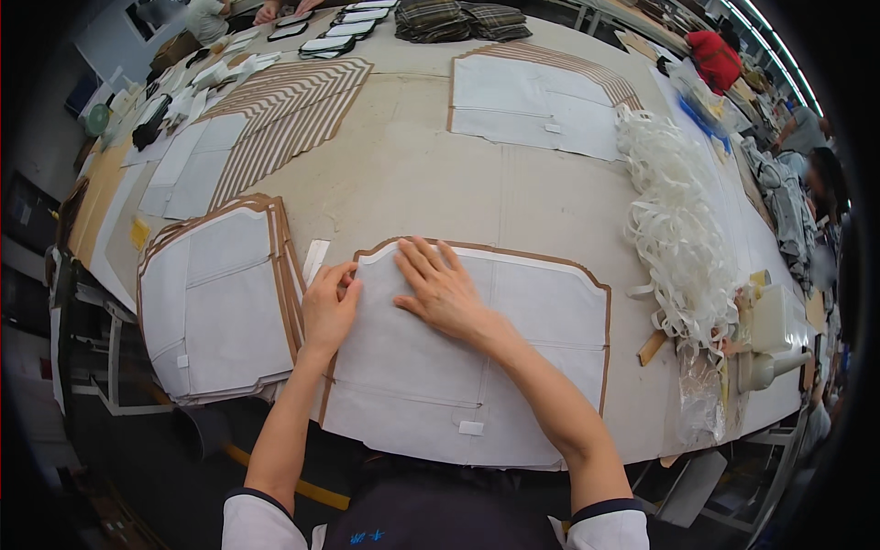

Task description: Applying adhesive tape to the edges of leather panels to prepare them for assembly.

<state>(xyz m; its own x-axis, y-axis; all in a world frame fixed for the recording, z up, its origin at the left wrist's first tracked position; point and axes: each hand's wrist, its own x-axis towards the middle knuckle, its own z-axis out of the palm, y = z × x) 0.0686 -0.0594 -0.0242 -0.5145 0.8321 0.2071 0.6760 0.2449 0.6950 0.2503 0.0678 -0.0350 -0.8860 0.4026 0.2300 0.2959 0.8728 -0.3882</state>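
Observation:
A white fabric panel (412, 357) with a brown border lies flat in front of me, its near edge at the table's front. White tape (522, 263) runs inside the border along its far edge. My right hand (440, 286) lies flat on the panel near that far edge, open, fingers spread and pointing away. At the panel's far left corner, my left hand (331, 305) is closed, thumb and fingers drawn together at the border. What it pinches there is hidden. Just beyond it a short white strip (315, 261) lies on the table.
Left of me sits a stack of similar brown-edged panels (220, 302). Striped layered panels (293, 119) and another layered pile (504, 96) lie farther off. A heap of white tape (678, 229) and a plastic bottle (773, 316) are at right. Folded plaid cloth (435, 20) and co-workers are beyond.

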